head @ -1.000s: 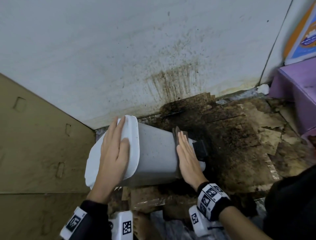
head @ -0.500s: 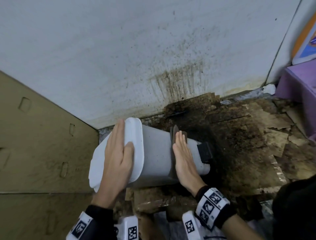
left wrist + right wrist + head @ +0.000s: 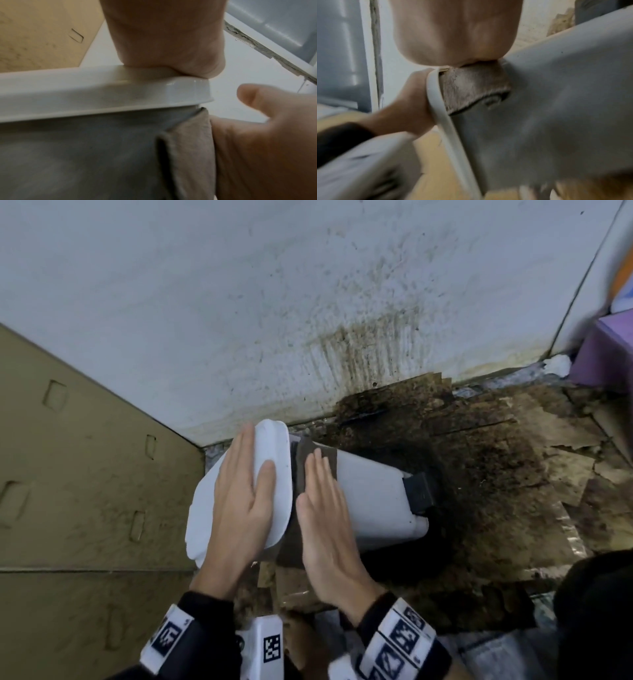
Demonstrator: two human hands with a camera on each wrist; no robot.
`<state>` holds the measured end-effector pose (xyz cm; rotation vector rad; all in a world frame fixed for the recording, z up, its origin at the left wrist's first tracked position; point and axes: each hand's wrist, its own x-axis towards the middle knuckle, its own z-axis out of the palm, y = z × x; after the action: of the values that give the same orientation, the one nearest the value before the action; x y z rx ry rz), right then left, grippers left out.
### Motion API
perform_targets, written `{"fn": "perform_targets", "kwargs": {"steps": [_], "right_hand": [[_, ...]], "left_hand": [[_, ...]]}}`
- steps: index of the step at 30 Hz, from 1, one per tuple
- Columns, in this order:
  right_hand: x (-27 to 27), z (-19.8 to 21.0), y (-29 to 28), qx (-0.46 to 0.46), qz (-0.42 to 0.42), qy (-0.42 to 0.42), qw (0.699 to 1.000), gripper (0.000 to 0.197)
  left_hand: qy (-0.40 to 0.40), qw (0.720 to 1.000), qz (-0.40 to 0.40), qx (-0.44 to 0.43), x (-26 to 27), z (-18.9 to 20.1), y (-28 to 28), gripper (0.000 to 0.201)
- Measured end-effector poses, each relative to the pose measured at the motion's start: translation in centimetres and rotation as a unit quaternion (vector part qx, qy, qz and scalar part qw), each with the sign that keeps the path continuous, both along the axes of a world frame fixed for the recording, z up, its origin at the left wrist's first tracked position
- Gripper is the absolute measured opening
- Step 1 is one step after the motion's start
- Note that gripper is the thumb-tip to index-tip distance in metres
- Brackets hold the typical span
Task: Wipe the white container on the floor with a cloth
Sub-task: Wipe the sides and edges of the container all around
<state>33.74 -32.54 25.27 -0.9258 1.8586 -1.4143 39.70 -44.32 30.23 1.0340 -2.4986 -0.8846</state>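
The white container (image 3: 373, 494), a pedal bin with a black pedal (image 3: 419, 491), leans tilted on the dirty floor with its lid (image 3: 274, 440) to the left. My left hand (image 3: 239, 494) lies flat on the lid with straight fingers. My right hand (image 3: 325, 508) presses a brown cloth (image 3: 301, 460) flat against the bin's side, right beside the lid rim. The left wrist view shows the lid rim (image 3: 102, 94) under my palm and the cloth (image 3: 190, 142) under the right hand (image 3: 265, 148). In the right wrist view the cloth (image 3: 471, 86) sits wedged against the lid edge.
A tan cardboard panel (image 3: 85, 491) stands at the left. A stained white wall (image 3: 308, 302) rises behind the bin. Soiled, torn cardboard (image 3: 496, 474) covers the floor to the right. A purple object (image 3: 606, 354) is at the far right edge.
My right hand has slid the cloth along the bin's side from near the pedal end up to the lid rim. The left hand stays flat on the lid.
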Motion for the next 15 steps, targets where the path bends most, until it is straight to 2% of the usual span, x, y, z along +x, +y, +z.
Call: {"fn": "perform_targets", "kwargs": {"steps": [3, 6, 11, 15], "right_hand": [[-2.8, -0.1, -3.1, 0.021, 0.018, 0.007, 1.000, 0.063], [-5.1, -0.4, -4.9, 0.016, -0.004, -0.022, 1.000, 0.057], [0.0, -2.1, 0.1, -0.032, -0.037, 0.054, 0.997, 0.054], [-3.2, -2.9, -1.9, -0.009, -0.033, 0.066, 0.997, 0.055]], "left_hand": [[0.003, 0.999, 0.031, 0.019, 0.8, 0.3, -0.4, 0.070], [0.004, 1.000, 0.018, 0.021, 1.1, 0.4, 0.2, 0.071], [0.015, 1.000, 0.002, 0.012, 0.7, 0.2, -0.3, 0.063], [0.010, 0.998, 0.005, 0.059, 1.2, 0.2, 0.4, 0.059]]}}
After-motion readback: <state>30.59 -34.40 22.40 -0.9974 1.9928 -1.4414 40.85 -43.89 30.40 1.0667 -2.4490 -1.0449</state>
